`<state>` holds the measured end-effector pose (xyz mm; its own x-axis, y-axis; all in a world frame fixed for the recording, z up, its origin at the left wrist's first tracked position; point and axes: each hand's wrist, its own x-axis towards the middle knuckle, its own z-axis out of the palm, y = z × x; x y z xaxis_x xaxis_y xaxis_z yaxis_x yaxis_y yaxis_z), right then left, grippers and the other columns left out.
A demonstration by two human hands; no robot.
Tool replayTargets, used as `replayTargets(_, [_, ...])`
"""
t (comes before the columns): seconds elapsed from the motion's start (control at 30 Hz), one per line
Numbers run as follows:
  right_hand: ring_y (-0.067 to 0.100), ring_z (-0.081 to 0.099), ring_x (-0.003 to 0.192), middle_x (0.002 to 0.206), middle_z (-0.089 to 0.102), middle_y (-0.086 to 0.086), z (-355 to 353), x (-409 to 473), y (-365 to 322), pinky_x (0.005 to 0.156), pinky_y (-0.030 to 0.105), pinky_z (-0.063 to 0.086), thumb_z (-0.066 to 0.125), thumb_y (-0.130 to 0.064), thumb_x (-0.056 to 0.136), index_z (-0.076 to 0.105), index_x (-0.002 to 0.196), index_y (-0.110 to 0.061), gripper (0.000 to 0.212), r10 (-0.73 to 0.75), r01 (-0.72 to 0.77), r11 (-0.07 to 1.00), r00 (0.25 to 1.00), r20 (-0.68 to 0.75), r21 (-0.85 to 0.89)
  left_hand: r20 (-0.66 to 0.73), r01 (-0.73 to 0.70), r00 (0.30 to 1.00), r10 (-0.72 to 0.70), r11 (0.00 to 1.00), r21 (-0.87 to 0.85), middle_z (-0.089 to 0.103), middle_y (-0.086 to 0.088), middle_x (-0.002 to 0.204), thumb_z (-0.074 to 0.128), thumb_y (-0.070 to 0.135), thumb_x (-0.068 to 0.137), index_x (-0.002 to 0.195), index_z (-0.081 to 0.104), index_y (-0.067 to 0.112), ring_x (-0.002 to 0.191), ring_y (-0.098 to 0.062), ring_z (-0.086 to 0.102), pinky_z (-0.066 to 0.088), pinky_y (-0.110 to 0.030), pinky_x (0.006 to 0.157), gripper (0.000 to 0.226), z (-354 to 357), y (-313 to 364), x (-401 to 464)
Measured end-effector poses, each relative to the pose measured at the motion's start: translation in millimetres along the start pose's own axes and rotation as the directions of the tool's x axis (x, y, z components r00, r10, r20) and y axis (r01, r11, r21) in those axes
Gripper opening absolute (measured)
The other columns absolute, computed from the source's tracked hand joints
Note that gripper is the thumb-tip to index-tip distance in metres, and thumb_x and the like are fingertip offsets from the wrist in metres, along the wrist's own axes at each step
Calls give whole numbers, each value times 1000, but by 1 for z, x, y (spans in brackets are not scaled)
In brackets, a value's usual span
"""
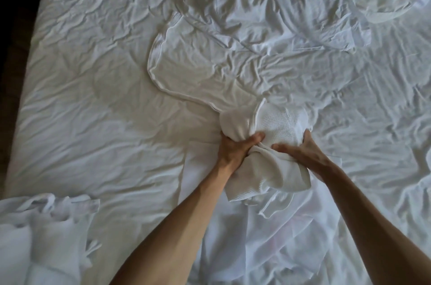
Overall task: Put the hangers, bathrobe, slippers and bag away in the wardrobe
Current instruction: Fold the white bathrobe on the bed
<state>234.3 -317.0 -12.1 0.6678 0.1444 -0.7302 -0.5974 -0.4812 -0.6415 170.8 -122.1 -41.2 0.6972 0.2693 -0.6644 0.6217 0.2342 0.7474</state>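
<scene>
A white waffle-weave bathrobe (277,126) is gripped in both hands on a rumpled bed.

The bathrobe is bunched into a thick wad at the middle of the bed sheet (93,98), and a flat, hemmed part of it is spread out beyond the wad, up and to the left. The left side of the wad is clutched by the left hand (238,147), with the thumb curled over the top and the fingers tucked underneath. The right side is clasped by the right hand (300,149), with the thumb laid across the front and the fingers wrapped round behind. More of the robe is draped below the wad, between the forearms. A loose heap of white cloth (42,233) is seen well to the lower left of the bathrobe. Crumpled bedding (326,4) is piled beyond the bathrobe, to the upper right.
</scene>
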Motion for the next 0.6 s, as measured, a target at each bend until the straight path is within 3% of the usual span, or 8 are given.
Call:
replayTargets(0.17, [15,61,100,117,57,-1,14,-25,-12,68,29,51,90,-54,41,33,132,-19,113,-59,59,998,998,1,-24,22,-52,998,52,999,-1,75,3,111,96,55,52,122,64,27,103,-15,72,58,-45,94,81,-22,14,-17])
replayTargets(0.33, [16,63,104,119,60,-3,23,-11,-32,85,40,57,94,-60,44,37,131,-21,111,-138,132,987,988,-62,-89,71,-67,995,68,998,-21,78,-1,103,92,47,63,111,73,20,99,-18,74,57,-47,96,58,-46,41,-12])
replayTargets(0.43, [19,63,110,122,62,-6,27,6,-41,90,43,56,90,-73,42,38,136,-25,117,-160,145,975,984,-75,-168,75,-11,997,9,1000,26,79,-2,100,91,58,57,109,75,17,95,-18,75,57,-44,95,68,-57,52,3])
replayTargets(0.53, [21,61,110,125,58,-2,38,13,-35,87,37,53,90,-64,53,35,138,-20,111,-121,113,982,992,-45,-151,51,77,995,-82,993,89,78,1,100,91,70,43,111,74,19,94,-16,75,58,-41,94,87,-59,43,13])
replayTargets(0.6, [23,58,113,130,54,3,44,14,-25,90,39,52,91,-61,52,28,141,-22,116,-71,67,993,996,-46,-96,51,80,995,-83,995,64,78,2,102,93,65,46,114,72,21,96,-14,74,58,-40,95,84,-59,30,16])
